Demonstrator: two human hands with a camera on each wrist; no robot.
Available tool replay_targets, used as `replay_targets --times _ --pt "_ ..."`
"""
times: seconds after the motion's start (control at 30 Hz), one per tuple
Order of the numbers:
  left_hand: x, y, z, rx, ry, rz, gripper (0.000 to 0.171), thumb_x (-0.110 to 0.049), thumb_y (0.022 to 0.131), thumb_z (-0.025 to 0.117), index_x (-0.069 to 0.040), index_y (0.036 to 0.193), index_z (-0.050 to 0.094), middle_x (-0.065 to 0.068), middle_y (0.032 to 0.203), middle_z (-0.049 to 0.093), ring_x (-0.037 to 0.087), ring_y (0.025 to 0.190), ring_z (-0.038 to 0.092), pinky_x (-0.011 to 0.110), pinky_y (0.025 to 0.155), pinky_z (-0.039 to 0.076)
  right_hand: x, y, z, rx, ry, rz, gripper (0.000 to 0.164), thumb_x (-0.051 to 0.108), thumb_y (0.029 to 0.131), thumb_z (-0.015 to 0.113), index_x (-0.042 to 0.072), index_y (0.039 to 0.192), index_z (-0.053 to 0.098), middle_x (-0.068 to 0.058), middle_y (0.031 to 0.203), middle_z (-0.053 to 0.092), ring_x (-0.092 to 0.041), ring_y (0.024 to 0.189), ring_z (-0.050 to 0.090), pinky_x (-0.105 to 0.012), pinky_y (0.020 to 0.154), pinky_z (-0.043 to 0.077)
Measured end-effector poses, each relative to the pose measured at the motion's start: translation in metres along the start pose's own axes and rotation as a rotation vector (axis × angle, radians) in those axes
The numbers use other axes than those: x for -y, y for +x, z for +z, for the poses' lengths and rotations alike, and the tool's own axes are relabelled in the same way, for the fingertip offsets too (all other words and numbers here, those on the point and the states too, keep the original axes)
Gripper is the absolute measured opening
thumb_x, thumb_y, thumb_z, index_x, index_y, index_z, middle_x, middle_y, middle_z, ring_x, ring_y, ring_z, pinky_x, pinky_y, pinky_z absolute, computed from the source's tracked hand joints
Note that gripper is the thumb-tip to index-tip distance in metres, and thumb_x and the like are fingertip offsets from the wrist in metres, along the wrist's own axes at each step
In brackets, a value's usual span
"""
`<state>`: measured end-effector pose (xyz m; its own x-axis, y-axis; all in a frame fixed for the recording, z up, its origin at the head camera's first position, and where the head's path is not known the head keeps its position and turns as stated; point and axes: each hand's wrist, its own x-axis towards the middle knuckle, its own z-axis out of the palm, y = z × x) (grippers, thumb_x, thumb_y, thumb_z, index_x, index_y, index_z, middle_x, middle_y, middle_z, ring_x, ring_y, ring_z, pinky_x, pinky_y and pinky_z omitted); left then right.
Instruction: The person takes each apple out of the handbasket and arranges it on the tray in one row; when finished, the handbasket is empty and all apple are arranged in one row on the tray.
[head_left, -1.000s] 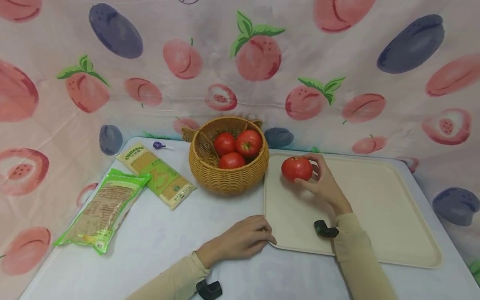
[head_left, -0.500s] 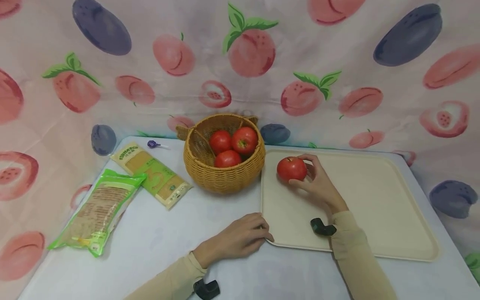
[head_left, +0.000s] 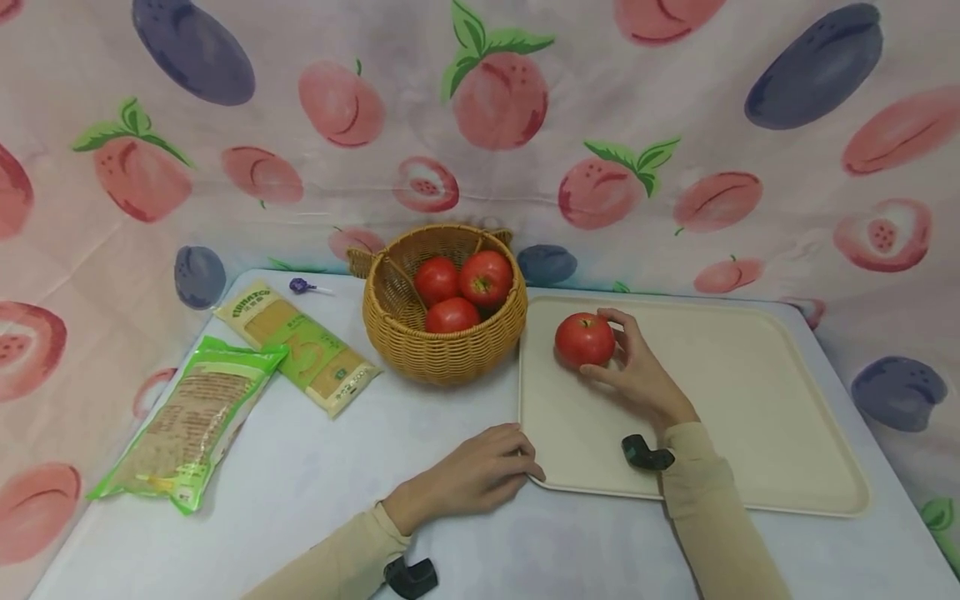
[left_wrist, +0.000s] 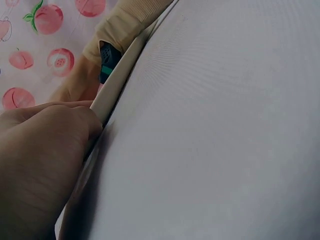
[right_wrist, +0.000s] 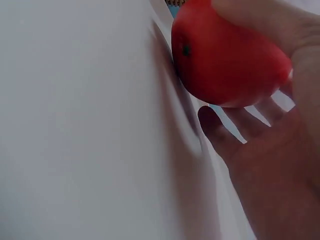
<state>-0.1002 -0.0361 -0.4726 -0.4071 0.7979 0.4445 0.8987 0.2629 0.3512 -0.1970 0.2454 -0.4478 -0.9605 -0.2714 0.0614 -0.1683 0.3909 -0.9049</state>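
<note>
My right hand holds a red apple from its right side, thumb at the front and fingers behind, low over the left part of a beige tray. In the right wrist view the apple is close against the pale tray surface, with the thumb across it and some fingertips beneath. At the tray's front left corner, my left hand pinches the rim. The left wrist view shows its curled fingers at the tray edge; the thumb is mostly hidden there.
A wicker basket with several red apples stands left of the tray. Further left lie a yellow-green noodle packet, a green-edged bread bag and a purple lollipop. A fruit-print cloth rises behind the table.
The apple in my right hand has come down closer to the tray and shifted slightly toward me. My left hand stays at the tray corner. The head view has drifted a little.
</note>
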Motion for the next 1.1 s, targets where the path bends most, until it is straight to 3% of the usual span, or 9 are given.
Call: replay_targets --times 0.13,0.33,0.43,0.6,0.8,1.1 --pt "0.0 0.001 0.0 0.0 -0.006 -0.009 0.02 -0.014 0.084 0.053 -0.024 0.099 0.063 -0.009 0.096 0.052 0.005 0.101 0.046 0.029 0.108 0.03 -0.001 0.0 0.0 0.026 -0.001 0.006 0.088 0.019 0.068 0.076 0.028 0.136 0.022 0.006 0.136 0.022 -0.022 0.13 0.026 -0.054 0.107 0.023" --pt "0.0 0.002 -0.001 -0.009 -0.006 -0.004 0.02 -0.013 0.084 0.053 -0.023 0.099 0.063 -0.009 0.095 0.052 0.005 0.101 0.047 0.031 0.107 0.031 0.0 0.001 0.001 0.064 0.057 0.075 0.088 0.019 0.068 0.076 0.038 0.135 0.022 0.012 0.138 0.026 -0.019 0.133 0.021 -0.056 0.107 0.017" --pt "0.001 0.002 0.0 -0.014 -0.006 0.002 0.021 -0.013 0.084 0.053 -0.024 0.099 0.063 -0.009 0.096 0.052 0.005 0.101 0.047 0.031 0.108 0.03 0.0 0.002 0.001 0.075 0.046 0.07 0.089 0.02 0.068 0.076 0.04 0.135 0.02 0.014 0.138 0.026 -0.017 0.133 0.019 -0.056 0.108 0.016" --pt "0.002 0.001 0.001 -0.02 0.001 0.009 0.021 -0.013 0.084 0.053 -0.024 0.099 0.063 -0.009 0.096 0.052 0.005 0.101 0.047 0.032 0.108 0.03 0.001 0.0 0.001 0.086 0.016 0.037 0.094 0.018 0.067 0.076 0.036 0.137 0.016 0.012 0.139 0.024 -0.016 0.133 0.018 -0.053 0.109 0.015" --pt "0.001 0.002 -0.001 -0.011 0.001 0.004 0.021 -0.013 0.084 0.053 -0.024 0.099 0.063 -0.009 0.096 0.052 0.005 0.102 0.047 0.031 0.108 0.03 0.02 -0.006 0.001 0.092 0.013 0.058 0.093 0.013 0.068 0.075 0.027 0.138 0.015 0.006 0.14 0.023 -0.02 0.134 0.017 -0.054 0.109 0.013" --pt "0.0 0.001 0.0 -0.004 -0.02 -0.004 0.021 -0.014 0.084 0.053 -0.024 0.099 0.063 -0.009 0.095 0.052 0.005 0.102 0.047 0.031 0.108 0.03 0.023 -0.01 0.002 0.087 0.009 0.121 0.09 0.022 0.071 0.074 0.033 0.138 0.014 0.002 0.141 0.023 -0.024 0.134 0.017 -0.057 0.108 0.015"
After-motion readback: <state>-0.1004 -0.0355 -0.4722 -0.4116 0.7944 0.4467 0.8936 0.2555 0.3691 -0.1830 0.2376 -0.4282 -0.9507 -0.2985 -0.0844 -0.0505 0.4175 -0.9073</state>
